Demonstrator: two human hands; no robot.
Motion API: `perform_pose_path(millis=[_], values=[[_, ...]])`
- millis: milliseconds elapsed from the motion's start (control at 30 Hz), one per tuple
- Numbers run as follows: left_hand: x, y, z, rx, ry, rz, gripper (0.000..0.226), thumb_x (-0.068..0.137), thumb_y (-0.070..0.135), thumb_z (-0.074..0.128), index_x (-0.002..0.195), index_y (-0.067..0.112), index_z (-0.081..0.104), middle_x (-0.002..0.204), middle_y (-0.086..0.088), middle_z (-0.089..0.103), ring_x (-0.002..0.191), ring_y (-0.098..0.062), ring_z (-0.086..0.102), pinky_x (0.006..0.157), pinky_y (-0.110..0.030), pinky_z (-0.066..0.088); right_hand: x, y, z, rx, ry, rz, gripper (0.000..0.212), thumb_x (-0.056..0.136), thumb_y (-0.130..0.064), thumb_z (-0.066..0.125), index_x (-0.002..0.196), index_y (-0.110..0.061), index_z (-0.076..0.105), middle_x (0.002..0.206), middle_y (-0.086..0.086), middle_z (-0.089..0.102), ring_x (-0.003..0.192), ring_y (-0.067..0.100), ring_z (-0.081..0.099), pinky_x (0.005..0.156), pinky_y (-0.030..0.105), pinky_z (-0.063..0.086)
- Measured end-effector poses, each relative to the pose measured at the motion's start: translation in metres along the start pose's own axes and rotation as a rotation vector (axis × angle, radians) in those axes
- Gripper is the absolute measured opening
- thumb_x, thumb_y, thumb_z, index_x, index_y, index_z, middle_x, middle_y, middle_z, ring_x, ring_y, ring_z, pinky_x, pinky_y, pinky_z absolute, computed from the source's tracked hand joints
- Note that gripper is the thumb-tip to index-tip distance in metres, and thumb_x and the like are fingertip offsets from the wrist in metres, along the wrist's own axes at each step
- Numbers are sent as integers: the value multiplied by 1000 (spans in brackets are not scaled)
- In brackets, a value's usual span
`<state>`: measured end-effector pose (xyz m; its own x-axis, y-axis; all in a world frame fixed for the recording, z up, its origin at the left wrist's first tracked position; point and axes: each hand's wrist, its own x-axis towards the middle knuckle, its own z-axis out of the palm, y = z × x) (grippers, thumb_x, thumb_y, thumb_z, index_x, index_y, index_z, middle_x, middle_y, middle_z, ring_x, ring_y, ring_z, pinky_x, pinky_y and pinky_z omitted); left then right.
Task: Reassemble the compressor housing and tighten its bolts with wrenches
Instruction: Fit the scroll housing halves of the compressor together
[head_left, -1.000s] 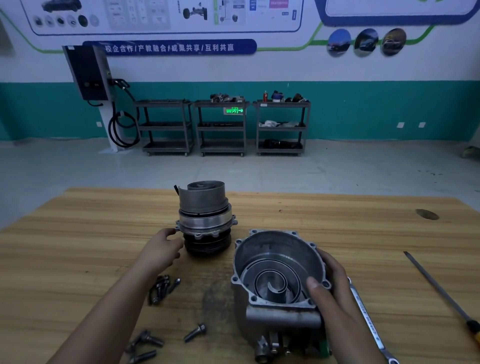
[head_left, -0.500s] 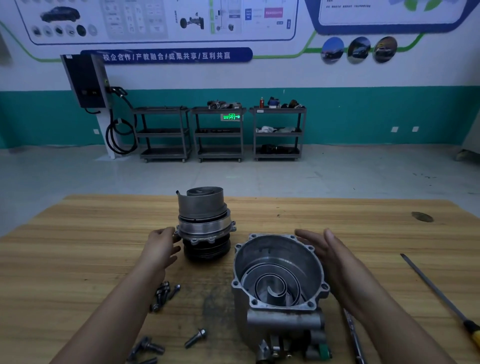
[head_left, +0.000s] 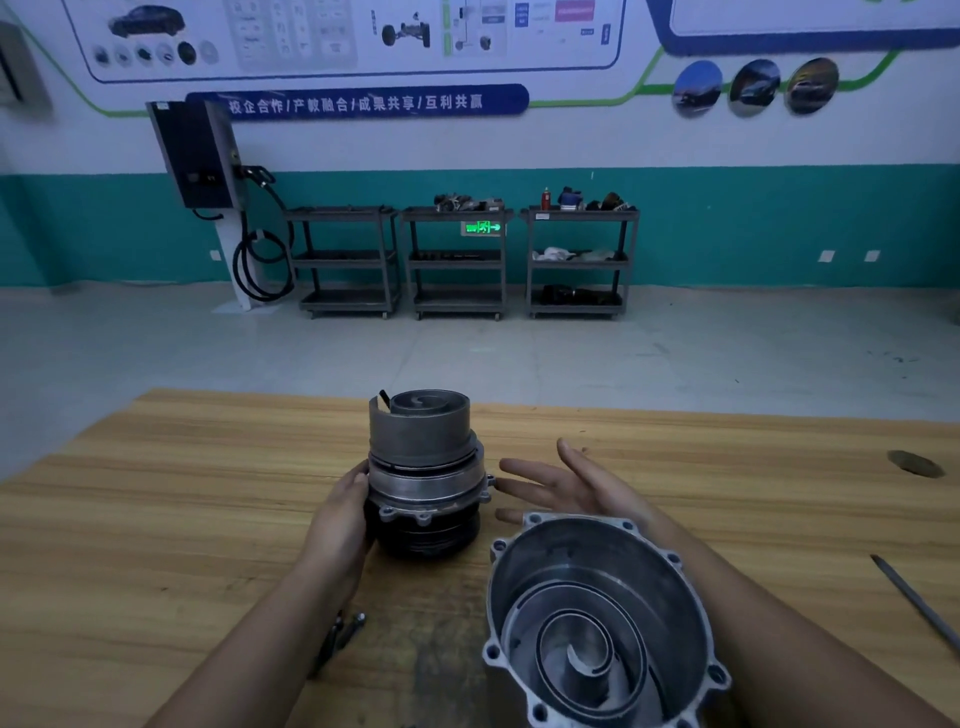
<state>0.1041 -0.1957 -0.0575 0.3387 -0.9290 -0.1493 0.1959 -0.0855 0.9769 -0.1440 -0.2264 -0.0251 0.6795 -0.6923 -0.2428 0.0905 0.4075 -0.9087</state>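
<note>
Housing (head_left: 649, 577), an open metal bowl with a spiral wall inside, stands on the wooden counter (head_left: 156, 519) at the near right. Just behind it, to the left, the round core (head_left: 423, 467) stands upright. The left hand (head_left: 340, 519) grasps the core's left side, curled round it. The right hand (head_left: 571, 488) is released, its fingers (head_left: 524, 470) straight and spread just beside the core's right flange. Loose bolts (head_left: 345, 629) lie by the left forearm.
</note>
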Motion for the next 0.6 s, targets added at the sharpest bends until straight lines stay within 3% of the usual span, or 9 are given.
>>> perform_pose_path(millis=[100, 167, 267, 367, 433, 533, 600], values=[[-2, 3, 3, 26, -35, 19, 37, 102, 14, 31, 134, 15, 49, 122, -7, 62, 107, -19, 59, 85, -32, 46, 7, 6, -1, 47, -20, 8, 108, 59, -74, 63, 142, -9, 34, 148, 3, 35, 139, 28, 30, 113, 50, 25], [-6, 5, 8, 40, -34, 30, 37, 101, 12, 34, 136, 16, 48, 124, -8, 61, 113, -21, 57, 93, -34, 46, 4, 10, -6, 92, 4, 35, 99, 63, -70, 60, 136, -7, 40, 142, 6, 44, 132, 27, 41, 109, 45, 33], [-17, 5, 15, 59, -42, 37, 40, 100, 12, 39, 139, 20, 45, 126, -8, 61, 115, -22, 57, 102, -40, 43, -5, 18, -15, 60, 62, 47, 80, 83, -63, 26, 136, -7, 42, 142, 12, 47, 126, 25, 50, 101, 35, 44], [-26, 6, 22, 58, -72, 36, 40, 100, 11, 40, 139, 20, 45, 125, -8, 62, 114, -23, 58, 101, -43, 44, -19, 18, -14, 56, 159, 17, 66, 85, -59, 24, 108, -15, 68, 119, 3, 65, 102, 14, 67, 79, 24, 54], [-31, 6, 27, 53, -97, 28, 39, 101, 11, 40, 137, 19, 47, 123, -8, 62, 112, -23, 59, 99, -41, 45, -26, 20, -16, 51, 207, 3, 58, 89, -55, 25, 94, -21, 71, 105, -6, 70, 84, 5, 70, 66, 17, 54], [-35, 6, 31, 50, -139, 10, 38, 100, 11, 42, 137, 19, 46, 124, -7, 62, 112, -22, 59, 101, -41, 44, -34, 27, -22, 75, 198, -29, 70, 88, -60, 26, 122, -8, 59, 118, 12, 67, 107, 25, 65, 81, 32, 54], [-36, 4, 34, 59, -181, -15, 41, 99, 14, 44, 139, 21, 43, 130, -7, 58, 118, -23, 55, 106, -44, 39, -41, 29, -24, 127, 199, -33, 72, 90, -61, 23, 123, -7, 57, 119, 16, 65, 107, 28, 64, 81, 35, 54]])
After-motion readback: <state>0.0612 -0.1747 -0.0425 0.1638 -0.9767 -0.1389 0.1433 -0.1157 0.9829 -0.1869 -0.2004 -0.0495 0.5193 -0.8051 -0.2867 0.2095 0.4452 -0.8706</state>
